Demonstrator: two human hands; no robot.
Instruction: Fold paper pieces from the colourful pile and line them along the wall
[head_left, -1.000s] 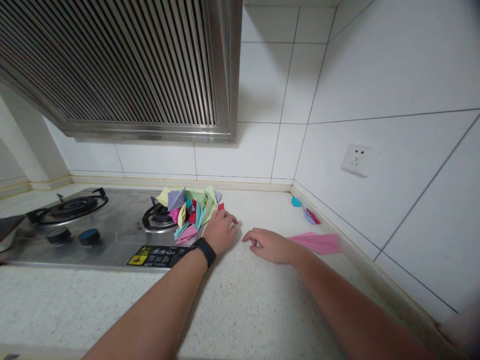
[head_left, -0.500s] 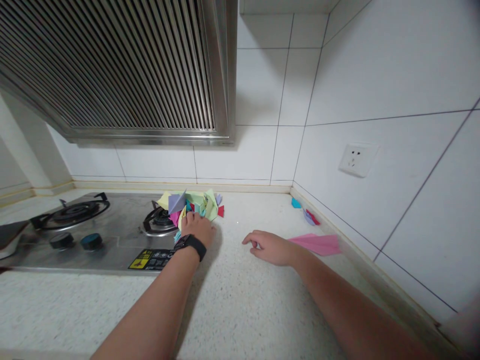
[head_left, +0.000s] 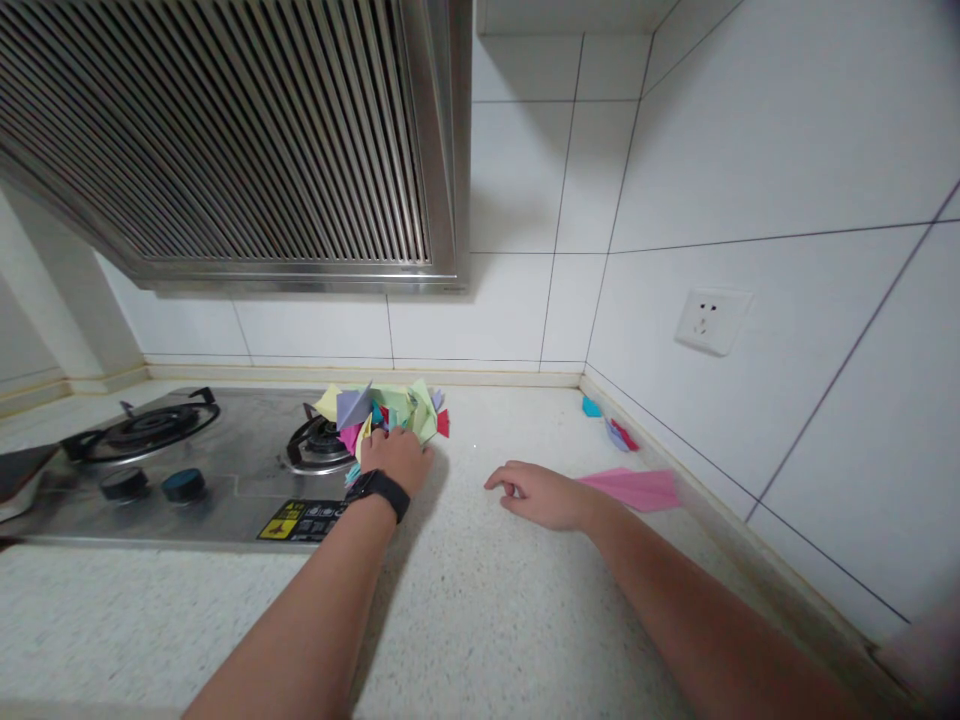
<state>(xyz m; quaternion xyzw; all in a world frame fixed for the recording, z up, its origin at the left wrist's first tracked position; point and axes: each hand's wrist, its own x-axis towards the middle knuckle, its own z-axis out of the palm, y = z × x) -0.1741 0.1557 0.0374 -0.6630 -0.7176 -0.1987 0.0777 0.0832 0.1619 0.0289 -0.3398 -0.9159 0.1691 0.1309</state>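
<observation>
My left hand (head_left: 397, 460), with a black watch (head_left: 379, 490) at its wrist, reaches to a heap of folded coloured paper (head_left: 405, 405). Its fingers are somewhat apart and touch the near side of the heap; the fingertips are partly hidden among the pieces. Yellow, purple, green, magenta and red paper shows there, partly over the right burner. My right hand (head_left: 544, 495) hovers over or rests on the counter, fingers loosely bent, thumb apart, nothing in it. Just behind its wrist lies a pink folded paper (head_left: 634, 488).
A gas stove (head_left: 247, 430) with black knobs (head_left: 184, 486) spans the left, below a range hood (head_left: 300, 150). Small blue (head_left: 591, 407) and red-purple paper pieces (head_left: 620, 434) lie by the right wall. A socket (head_left: 712, 322) sits on that wall. The speckled counter (head_left: 480, 620) runs in front.
My left hand has shifted very slightly at the heap, and the red piece on its right edge has moved a touch. My right hand stays in place.
</observation>
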